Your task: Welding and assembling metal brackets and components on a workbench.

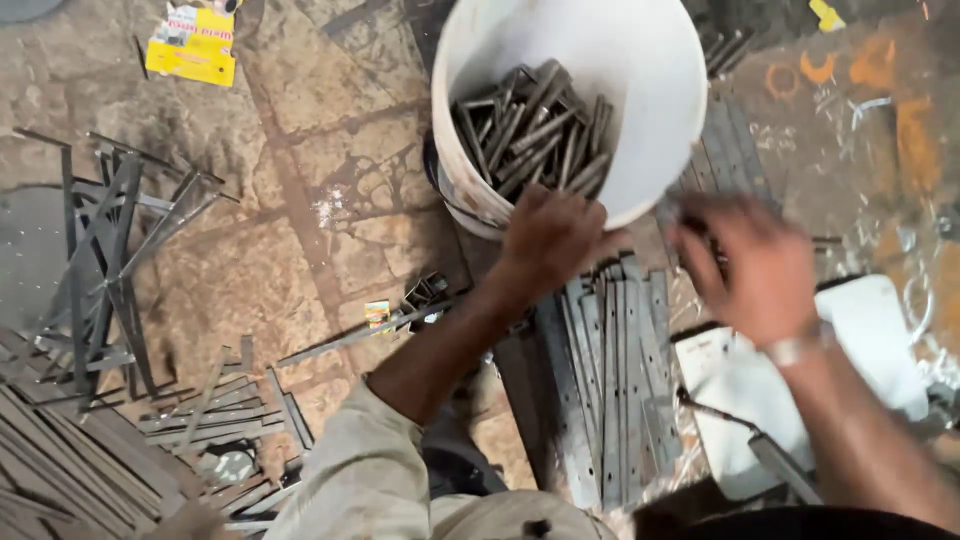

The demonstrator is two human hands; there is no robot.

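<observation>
Head view | left hand (548, 238) on white bucket (660, 110) rim | metal pieces (530, 130) inside

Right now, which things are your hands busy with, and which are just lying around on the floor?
Busy with:
- left hand on the rim of the white bucket
- short metal pieces inside it
- right hand, blurred, above the flat metal strips

Just lying about:
- yellow packet
- tangled metal frame
- strip pile
- white board

Stained stone-slab floor (270, 250), orange paint marks (870, 70), yellow packet (192, 45) top left.
</observation>
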